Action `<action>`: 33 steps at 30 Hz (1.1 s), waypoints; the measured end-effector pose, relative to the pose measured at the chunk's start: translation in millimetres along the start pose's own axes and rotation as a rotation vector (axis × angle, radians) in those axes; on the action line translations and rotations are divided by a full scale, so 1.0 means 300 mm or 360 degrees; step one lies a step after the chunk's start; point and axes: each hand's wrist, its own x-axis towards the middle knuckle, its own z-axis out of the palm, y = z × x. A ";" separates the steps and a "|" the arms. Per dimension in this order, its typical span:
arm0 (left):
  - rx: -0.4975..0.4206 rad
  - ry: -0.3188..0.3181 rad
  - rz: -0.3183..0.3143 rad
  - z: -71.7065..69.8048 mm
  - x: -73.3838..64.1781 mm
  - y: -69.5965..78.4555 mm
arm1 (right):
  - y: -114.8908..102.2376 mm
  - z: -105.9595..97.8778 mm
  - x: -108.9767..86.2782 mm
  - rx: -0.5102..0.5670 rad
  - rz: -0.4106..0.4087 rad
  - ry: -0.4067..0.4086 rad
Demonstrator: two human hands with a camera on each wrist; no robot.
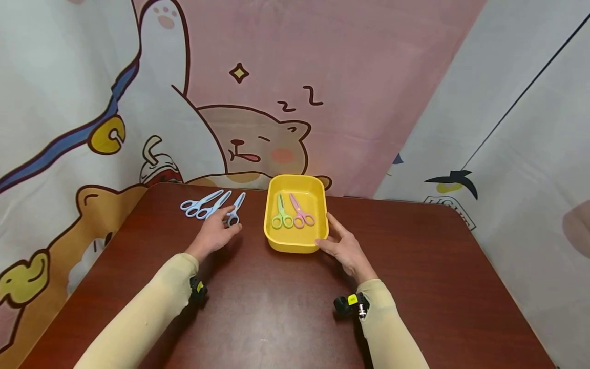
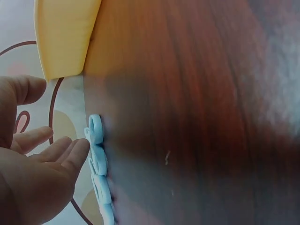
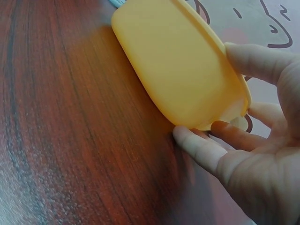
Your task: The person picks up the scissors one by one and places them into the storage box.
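In the head view, a yellow tray [image 1: 295, 248] stands on the table, with green scissors [image 1: 282, 212] and pink scissors [image 1: 301, 211] lying inside. My right hand [image 1: 343, 251] holds its near right corner; the right wrist view has the thumb on the rim and the fingers against the tray's side [image 3: 173, 61]. To the left lie three pairs of light blue scissors [image 1: 198, 204], blades pointing away. Over the rightmost blue pair [image 1: 234, 217] is my left hand [image 1: 214, 234], its fingers loosely extended. The left wrist view shows its fingertips beside the blue handles [image 2: 97, 159], apparently gripping nothing.
The dark red-brown table [image 1: 276, 318] reaches back to a hanging cloth printed with cartoon animals [image 1: 262, 138]. Another cloth [image 1: 521, 128] hangs along the right side. A small black device [image 1: 352, 304] is worn at each wrist.
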 end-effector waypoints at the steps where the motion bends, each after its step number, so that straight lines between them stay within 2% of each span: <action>1: 0.0006 0.0005 0.0003 -0.002 0.003 -0.002 | 0.000 0.000 0.000 0.0001 -0.0002 -0.0002; 11: -0.0011 0.0020 0.0030 -0.017 0.027 -0.037 | 0.000 0.000 0.000 -0.0012 -0.0015 -0.0014; 17: -0.0062 0.0062 0.0066 -0.018 0.049 -0.056 | 0.001 -0.002 -0.001 -0.0029 -0.0014 0.0001; 33: 0.0039 0.0071 -0.0022 -0.007 0.078 -0.063 | 0.007 -0.004 0.003 -0.0012 -0.0051 -0.0013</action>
